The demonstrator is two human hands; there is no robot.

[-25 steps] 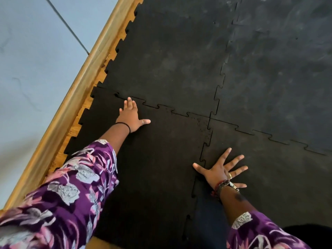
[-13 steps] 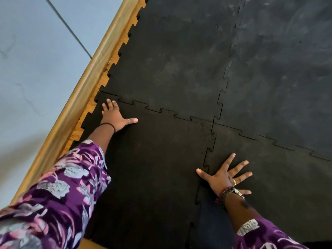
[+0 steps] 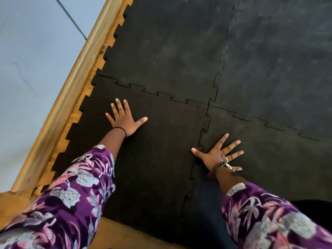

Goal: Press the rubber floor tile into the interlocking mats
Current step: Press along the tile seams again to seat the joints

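A black rubber floor tile with toothed edges lies on the floor at the lower left of the mat area. Its far edge meets a neighbouring mat and its right edge meets another mat. My left hand lies flat on the tile's far left part, fingers spread, a little short of the far seam. My right hand is pressed flat with fingers splayed on the right mat, its thumb reaching over the toothed seam. Both hands hold nothing.
A wooden skirting board runs diagonally along the tile's left edge, below a pale blue wall. Bare wooden floor shows at the near edge. A fourth mat fills the far right. Purple floral sleeves cover both arms.
My left hand has slid back from the far left corner seam toward me and to the right, and its fingers are now spread. My right hand stays flat by the right seam.
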